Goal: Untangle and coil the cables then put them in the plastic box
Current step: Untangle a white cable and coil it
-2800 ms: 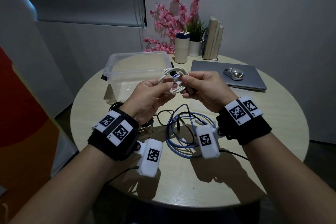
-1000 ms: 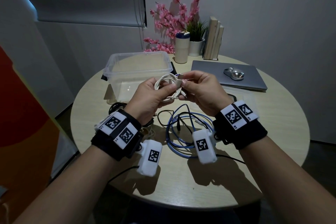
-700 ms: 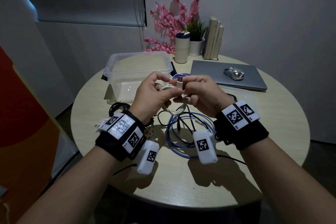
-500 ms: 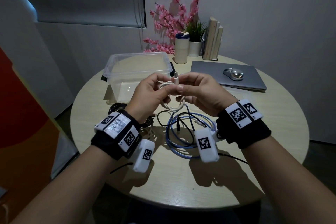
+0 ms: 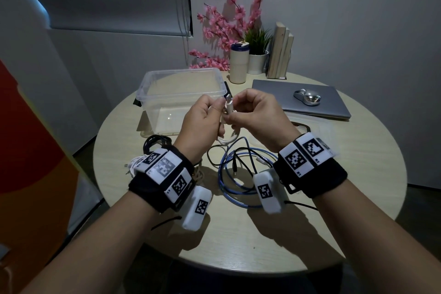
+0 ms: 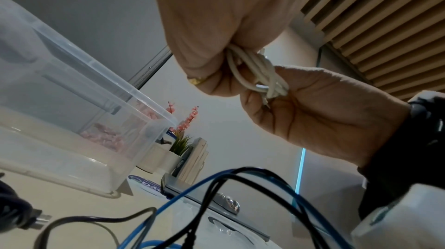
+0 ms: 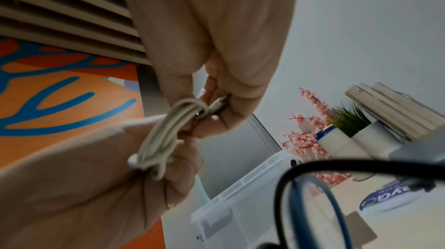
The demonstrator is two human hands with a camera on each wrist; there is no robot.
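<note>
1. Above the middle of the round surface, a white cable, already wound into a small bundle, is held in the air between both hands, just near of the plastic box.
2. Curled fingers of the left hand clamp the bundled loops, most likely so they cannot spring apart.
3. On the other side, the right hand pinches the cable's plug end, which sticks upward; this looks like the finishing tuck or wrap that locks the coil.
4. Just beyond the hands stands the clear plastic box, lid off and apparently holding nothing, close enough for an easy drop.
5. Below the hands, on the near part of the surface, a blue cable and a black cable lie looped over each other, not yet sorted. More dark and white cable sits at the left, partly hidden by the left wrist.
6. Farther right rest a closed laptop with a mouse on it; pink flowers, a cup and books stand at the far edge.
</note>
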